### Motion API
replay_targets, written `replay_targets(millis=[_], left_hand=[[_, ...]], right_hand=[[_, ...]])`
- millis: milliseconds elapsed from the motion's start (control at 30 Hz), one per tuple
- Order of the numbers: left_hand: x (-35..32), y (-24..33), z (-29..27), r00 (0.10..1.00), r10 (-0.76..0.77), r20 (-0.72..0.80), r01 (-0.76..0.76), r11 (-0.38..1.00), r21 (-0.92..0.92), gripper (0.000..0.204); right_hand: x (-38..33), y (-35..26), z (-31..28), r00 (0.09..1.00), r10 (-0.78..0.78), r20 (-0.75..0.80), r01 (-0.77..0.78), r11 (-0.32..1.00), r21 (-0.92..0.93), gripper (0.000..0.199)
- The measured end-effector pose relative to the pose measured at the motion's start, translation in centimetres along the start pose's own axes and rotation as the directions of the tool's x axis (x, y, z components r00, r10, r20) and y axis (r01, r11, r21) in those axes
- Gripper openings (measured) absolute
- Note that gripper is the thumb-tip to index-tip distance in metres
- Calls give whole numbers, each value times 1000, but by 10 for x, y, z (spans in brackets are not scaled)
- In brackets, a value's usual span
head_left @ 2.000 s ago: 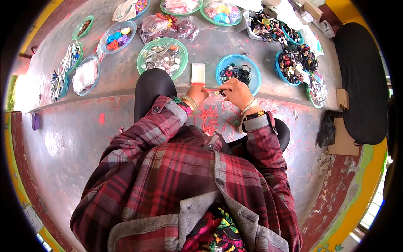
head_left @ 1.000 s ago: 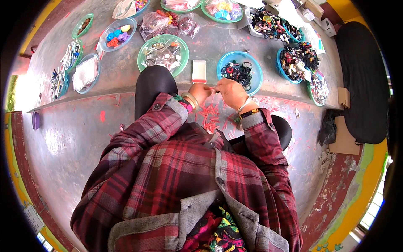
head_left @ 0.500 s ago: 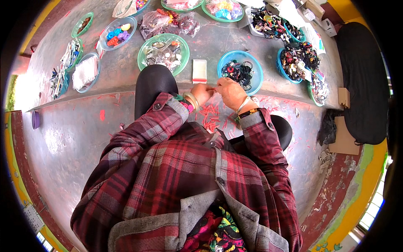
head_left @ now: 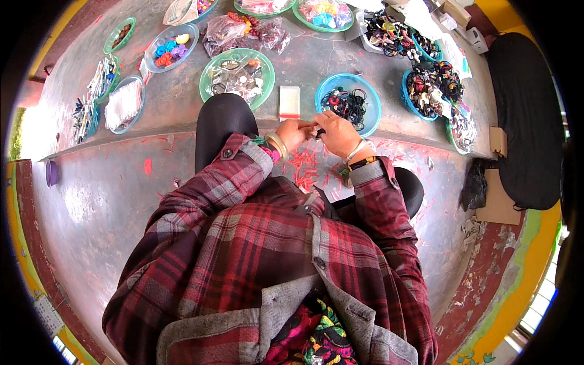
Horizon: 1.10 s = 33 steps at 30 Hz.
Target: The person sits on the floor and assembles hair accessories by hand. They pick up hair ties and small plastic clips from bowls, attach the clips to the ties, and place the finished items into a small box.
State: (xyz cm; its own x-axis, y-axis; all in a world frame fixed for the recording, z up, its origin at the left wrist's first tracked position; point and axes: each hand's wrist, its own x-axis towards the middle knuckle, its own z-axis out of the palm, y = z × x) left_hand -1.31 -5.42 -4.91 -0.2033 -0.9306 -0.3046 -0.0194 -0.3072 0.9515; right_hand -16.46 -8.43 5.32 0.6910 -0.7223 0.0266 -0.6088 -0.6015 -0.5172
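Note:
My left hand (head_left: 295,132) and my right hand (head_left: 337,134) meet fingertip to fingertip just above the ledge's edge. Both pinch a small dark piece (head_left: 320,130) between them; its kind is too small to tell. A bangle circles my left wrist, and bands and a watch sit on my right. Right behind the hands stands a blue bowl (head_left: 324,91) of dark hair ties. A small clear packet (head_left: 289,101) with a red strip lies left of that bowl. Under my wrists, red scraps (head_left: 307,171) litter the grey floor.
A green plate (head_left: 207,78) of packeted trinkets stands behind my left knee. More bowls and plates of coloured ties and clips line the ledge, among them blue ones at the right (head_left: 406,91) and one at the left (head_left: 152,61). A black cushion (head_left: 526,121) lies far right.
My two hands have drawn closer together, from slightly apart to touching at the fingertips. The bowls and the packet have not moved.

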Motion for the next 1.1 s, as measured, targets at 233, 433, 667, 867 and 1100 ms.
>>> replay_targets(millis=[233, 433, 667, 867, 1100], left_hand=[[1, 1, -3, 999, 30, -31, -24, 983, 181, 25], [-3, 11, -4, 1000, -9, 7, 7, 979, 206, 24], [-12, 37, -6, 985, -170, 29, 165, 888, -429, 23], [-17, 46, -4, 986, -164, 34, 161, 879, -448, 22], [-16, 43, -4, 984, -175, 43, 178, 915, -362, 21]], right_hand=[[-1, 6, -10, 996, 82, 43, -90, 967, 239, 23], [-1, 14, -6, 995, 71, -76, -58, 986, 158, 20], [-1, 15, -23, 994, 65, -83, -44, 971, 234, 25], [-2, 7, -18, 996, -4, -87, 17, 988, 151, 27], [0, -2, -16, 990, -60, -125, 67, 997, 47, 20]])
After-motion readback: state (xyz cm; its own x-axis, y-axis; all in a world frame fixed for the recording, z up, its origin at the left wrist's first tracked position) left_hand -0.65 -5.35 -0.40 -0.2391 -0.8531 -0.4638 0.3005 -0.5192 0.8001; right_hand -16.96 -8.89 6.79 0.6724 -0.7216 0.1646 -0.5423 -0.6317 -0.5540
